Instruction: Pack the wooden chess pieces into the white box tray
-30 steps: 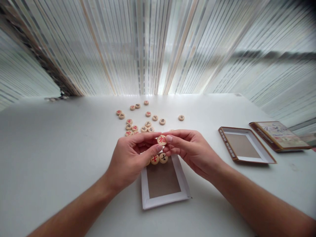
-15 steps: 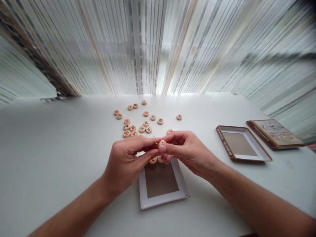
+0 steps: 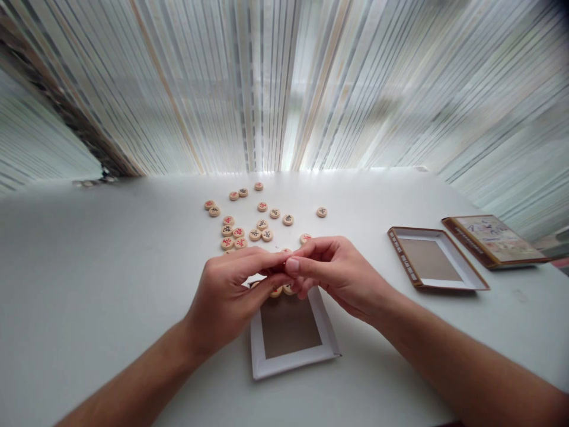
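Note:
My left hand (image 3: 237, 281) and my right hand (image 3: 335, 270) meet fingertip to fingertip above the far end of a shallow white-rimmed box tray (image 3: 296, 366). Both are closed in a pinch around a small round xiangqi piece, which the fingers now almost wholly cover. Under the fingertips, a few wooden xiangqi pieces (image 3: 275, 292) lie at the tray's far end, partly hidden. Its brown bottom shows bare toward me. Just beyond my right fingers lies another piece with a red mark (image 3: 305, 238).
Several xiangqi pieces (image 3: 262, 225), marked red or black, are scattered over the white table (image 3: 111, 284) beyond my hands. To the right lie an open brown-edged box tray (image 3: 429, 260) and a box with a picture on top (image 3: 495, 237). A striped curtain (image 3: 267, 89) hangs behind.
The piece between my fingertips showed its face before; now the fingers cover it. Both hands have stayed nearly in place, and the pieces on the table lie as before.

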{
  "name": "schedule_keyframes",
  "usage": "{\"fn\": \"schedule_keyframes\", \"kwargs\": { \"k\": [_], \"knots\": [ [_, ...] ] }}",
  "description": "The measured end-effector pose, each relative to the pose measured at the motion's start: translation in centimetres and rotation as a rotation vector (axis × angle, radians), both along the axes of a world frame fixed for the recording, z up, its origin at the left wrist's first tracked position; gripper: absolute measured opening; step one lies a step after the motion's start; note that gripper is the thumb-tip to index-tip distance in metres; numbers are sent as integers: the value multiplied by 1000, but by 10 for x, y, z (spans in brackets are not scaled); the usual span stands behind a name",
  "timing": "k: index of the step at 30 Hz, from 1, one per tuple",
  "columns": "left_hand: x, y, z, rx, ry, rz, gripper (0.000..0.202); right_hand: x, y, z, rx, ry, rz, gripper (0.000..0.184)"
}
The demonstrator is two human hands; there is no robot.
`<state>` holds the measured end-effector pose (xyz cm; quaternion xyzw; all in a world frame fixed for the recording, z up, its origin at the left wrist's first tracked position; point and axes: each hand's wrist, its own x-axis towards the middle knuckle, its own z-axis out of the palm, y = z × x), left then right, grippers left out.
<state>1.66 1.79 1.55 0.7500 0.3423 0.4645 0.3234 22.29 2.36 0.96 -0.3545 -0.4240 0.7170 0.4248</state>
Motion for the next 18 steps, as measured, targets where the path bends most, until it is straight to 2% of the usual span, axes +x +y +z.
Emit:
{"fn": "schedule_keyframes", "kwargs": {
  "k": [8, 18],
  "knots": [
    [1, 4, -1, -98, -124, 23, 24, 2, 3, 7, 22, 16, 29, 27],
    [1, 0, -2, 5, -24, 3, 24, -2, 0, -1, 46, 7, -29, 34]
  ]
}}
